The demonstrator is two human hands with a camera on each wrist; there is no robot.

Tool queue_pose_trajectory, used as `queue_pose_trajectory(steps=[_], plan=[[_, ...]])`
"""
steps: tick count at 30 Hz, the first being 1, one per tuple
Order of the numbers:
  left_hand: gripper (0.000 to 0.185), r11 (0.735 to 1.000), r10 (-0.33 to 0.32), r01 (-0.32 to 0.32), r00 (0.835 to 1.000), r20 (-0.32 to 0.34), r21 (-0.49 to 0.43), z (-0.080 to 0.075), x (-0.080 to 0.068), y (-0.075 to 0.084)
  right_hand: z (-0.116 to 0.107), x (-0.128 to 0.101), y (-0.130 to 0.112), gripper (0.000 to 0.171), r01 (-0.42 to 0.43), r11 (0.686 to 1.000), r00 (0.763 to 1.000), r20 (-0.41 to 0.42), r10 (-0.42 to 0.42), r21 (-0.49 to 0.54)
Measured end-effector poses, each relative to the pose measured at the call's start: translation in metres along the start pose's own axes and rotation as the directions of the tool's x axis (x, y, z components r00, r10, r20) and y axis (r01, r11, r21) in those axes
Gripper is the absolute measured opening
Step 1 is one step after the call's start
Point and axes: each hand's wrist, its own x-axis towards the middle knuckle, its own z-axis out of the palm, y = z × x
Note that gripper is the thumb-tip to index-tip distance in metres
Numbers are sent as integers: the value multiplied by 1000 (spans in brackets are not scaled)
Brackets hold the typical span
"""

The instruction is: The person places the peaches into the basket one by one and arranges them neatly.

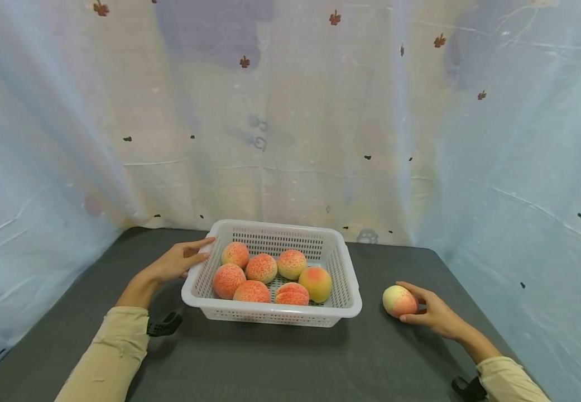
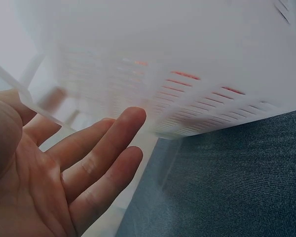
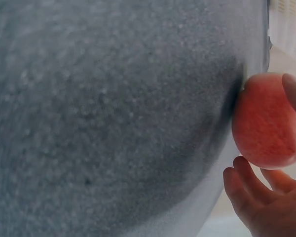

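A white plastic basket with slotted walls stands on the dark table, with several red-and-yellow peaches inside. At the basket's left end, my left hand holds the rim with thumb and forefinger. The left wrist view shows the other fingers of the left hand loosely bent below the rim, beside the slotted wall. To the right of the basket, my right hand grips a single pale yellow and pink peach between thumb and fingers. In the right wrist view this peach is close to the tabletop; whether it touches is unclear.
The dark grey table extends around the basket and both arms. Behind it and at the sides hangs a translucent plastic curtain with small leaf prints. Black straps are on both wrists.
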Motion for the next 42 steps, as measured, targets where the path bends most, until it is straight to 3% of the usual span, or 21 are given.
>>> queue_pose_trajectory(steps=[11, 20, 30, 42], plan=[[65, 1000, -2, 2, 1000, -3, -8, 1, -1, 2, 4, 9, 1, 75, 2, 995, 1000, -29, -5, -100], [66, 1000, 12, -12, 1000, -1, -15, 2, -1, -1, 5, 11, -3, 64, -59, 998, 995, -85, 56, -31], [64, 1000, 23, -23, 1000, -1, -18, 0, 1, -3, -4, 18, -23, 62, 47, 999, 986, -159, -47, -3], [63, 999, 32, -32, 999, 8, -26, 0, 0, -3, -9, 32, -53, 64, 26, 1000, 978, -208, -27, -4]])
